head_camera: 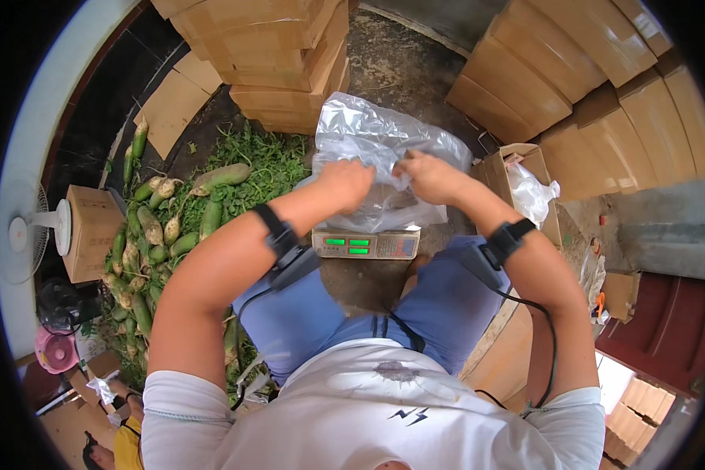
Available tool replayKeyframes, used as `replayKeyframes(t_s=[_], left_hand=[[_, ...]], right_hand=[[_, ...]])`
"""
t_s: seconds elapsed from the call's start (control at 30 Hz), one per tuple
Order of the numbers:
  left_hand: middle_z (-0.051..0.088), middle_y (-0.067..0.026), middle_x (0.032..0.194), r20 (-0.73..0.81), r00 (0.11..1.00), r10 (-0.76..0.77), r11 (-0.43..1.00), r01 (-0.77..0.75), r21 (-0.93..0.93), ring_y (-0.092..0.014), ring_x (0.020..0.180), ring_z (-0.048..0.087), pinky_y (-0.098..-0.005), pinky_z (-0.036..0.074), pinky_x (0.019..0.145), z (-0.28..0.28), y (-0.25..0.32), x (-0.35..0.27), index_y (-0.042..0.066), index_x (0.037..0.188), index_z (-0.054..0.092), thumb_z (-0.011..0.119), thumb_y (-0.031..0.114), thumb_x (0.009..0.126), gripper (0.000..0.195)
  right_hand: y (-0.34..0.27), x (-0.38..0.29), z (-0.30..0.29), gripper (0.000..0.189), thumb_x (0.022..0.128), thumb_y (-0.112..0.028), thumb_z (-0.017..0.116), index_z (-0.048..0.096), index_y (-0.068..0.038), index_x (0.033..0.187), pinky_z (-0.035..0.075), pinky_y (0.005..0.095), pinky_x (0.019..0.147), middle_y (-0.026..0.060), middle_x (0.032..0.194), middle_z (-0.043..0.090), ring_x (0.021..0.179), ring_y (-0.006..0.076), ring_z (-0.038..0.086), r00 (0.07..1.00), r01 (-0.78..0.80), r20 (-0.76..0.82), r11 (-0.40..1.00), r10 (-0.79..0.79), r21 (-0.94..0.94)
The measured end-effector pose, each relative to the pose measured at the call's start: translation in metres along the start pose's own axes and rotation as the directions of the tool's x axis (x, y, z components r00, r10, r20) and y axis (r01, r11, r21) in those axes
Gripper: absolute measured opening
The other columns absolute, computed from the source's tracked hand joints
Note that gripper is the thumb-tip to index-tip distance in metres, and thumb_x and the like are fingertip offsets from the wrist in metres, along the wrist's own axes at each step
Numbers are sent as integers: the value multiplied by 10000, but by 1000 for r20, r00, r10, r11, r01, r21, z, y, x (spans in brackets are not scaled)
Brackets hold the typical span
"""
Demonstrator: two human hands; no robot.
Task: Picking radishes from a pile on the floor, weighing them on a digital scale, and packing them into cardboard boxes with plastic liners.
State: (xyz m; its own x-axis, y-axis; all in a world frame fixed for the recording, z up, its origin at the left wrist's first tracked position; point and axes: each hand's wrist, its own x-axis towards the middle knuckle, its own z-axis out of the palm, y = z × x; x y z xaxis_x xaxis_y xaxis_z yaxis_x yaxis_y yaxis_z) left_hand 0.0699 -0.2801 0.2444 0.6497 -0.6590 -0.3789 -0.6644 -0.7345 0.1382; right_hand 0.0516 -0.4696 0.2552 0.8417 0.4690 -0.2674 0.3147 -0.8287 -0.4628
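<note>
A large clear plastic bag (382, 126) lies spread over an electronic weighing scale (365, 243), whose green displays are lit. My left hand (348, 179), fingers curled, grips a gathered part of the bag from the left. On the right side my right hand (427, 175) pinches the bag's film, slightly blurred, with a small gap between the two hands. Plastic hides the scale's platform, and what is inside the bag cannot be made out.
Green radishes (150, 226) and leafy greens (258, 158) are heaped at left. Cardboard boxes (276, 106) stand stacked ahead, more boxes (593, 147) at right. An open carton (546, 164) holds plastic bags. A fan (29, 234) stands far left; a person in yellow (128, 443) is lower left.
</note>
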Motion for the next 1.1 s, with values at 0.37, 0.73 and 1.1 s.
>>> replayKeyframes(t_s=[0.37,0.73,1.1], left_hand=[[613,-164,1036,700,713,51,946,191,-263,-310,859,578,-392,458,718,48,-6,94,-33,1055,591,470,117,750,361],[401,-207,1307,311,908,279,887,-119,-447,-329,1230,362,-367,307,1015,3,-54,48,97,1309,400,441,97,761,549],[604,-79,1033,-193,971,-140,798,-4,-602,-181,880,576,-309,460,764,14,-122,3,35,1224,488,492,64,840,386]], right_hand=[[42,80,69,362,825,-210,486,570,-150,1172,438,387,886,80,1227,533,1099,306,515,476,-242,773,908,419,-342],[25,22,12,469,727,-34,531,513,-98,1192,461,369,852,164,1095,580,1031,291,556,970,-158,152,966,190,-204],[68,-51,13,132,815,6,552,553,-33,942,482,280,552,73,817,609,678,133,583,706,-73,59,-10,706,997]])
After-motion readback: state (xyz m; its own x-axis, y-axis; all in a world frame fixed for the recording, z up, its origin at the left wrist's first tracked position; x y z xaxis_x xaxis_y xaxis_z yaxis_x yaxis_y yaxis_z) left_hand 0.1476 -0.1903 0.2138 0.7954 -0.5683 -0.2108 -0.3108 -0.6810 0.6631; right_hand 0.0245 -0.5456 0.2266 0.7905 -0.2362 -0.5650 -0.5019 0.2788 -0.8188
